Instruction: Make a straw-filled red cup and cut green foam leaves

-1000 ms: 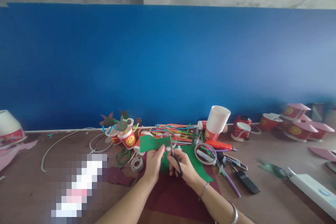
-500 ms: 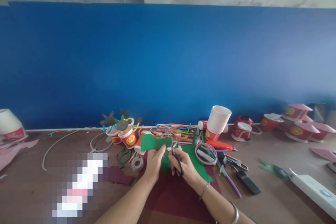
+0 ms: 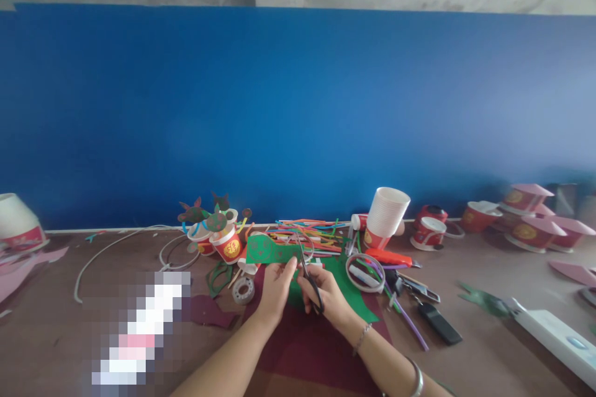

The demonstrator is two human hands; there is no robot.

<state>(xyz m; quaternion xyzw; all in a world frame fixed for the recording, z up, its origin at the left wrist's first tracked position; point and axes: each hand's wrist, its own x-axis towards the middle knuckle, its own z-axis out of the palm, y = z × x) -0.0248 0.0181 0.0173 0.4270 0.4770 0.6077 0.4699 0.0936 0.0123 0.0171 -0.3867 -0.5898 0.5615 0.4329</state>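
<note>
My left hand (image 3: 276, 290) pinches a strip of green paper (image 3: 261, 250) with round shapes drawn on it, thumb on top near its right end. Closed around the handles of dark scissors (image 3: 315, 295), my right hand (image 3: 329, 295) holds the blades upward at the paper's right end. Whether the blades touch the paper is hard to see. Below both hands lie a larger green sheet (image 3: 361, 298) and a dark red sheet (image 3: 298, 353) on the table.
Decorated paper cups (image 3: 226, 245) and a tape roll (image 3: 243, 290) stand left. Colourful sticks (image 3: 321, 234) lie behind my hands. To the right are stacked white cups (image 3: 387, 214), a tape ring (image 3: 365, 273), an orange cutter (image 3: 388, 257) and pink-roofed cups (image 3: 531, 232).
The green paper strip has moved slightly left and up in my left hand. The scissors have shifted a little left with my right hand.
</note>
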